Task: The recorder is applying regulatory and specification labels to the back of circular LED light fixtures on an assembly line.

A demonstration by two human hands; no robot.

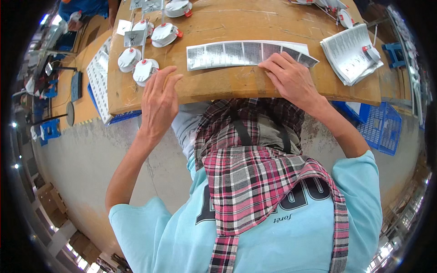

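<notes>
A silvery strip of printed labels (223, 55) lies across the table near its front edge. My right hand (293, 81) is over the strip's right part, its fingers bent down onto it; the strip's right end lifts slightly. The thumb is mostly hidden. My left hand (159, 102) is raised at the front edge with its fingers apart, beside the nearest white round device (145, 71), which has a red part and a thin grey stem. Whether its fingertips touch that device is unclear. Another white round device (129, 59) sits just behind it.
More white devices (164, 35) with tags stand at the back left. A stack of printed sheets (349, 54) lies at the right, a small white-and-red part (371, 53) on it. Blue crates (380, 127) stand below the table's right side. Another person (86, 7) is at the upper left.
</notes>
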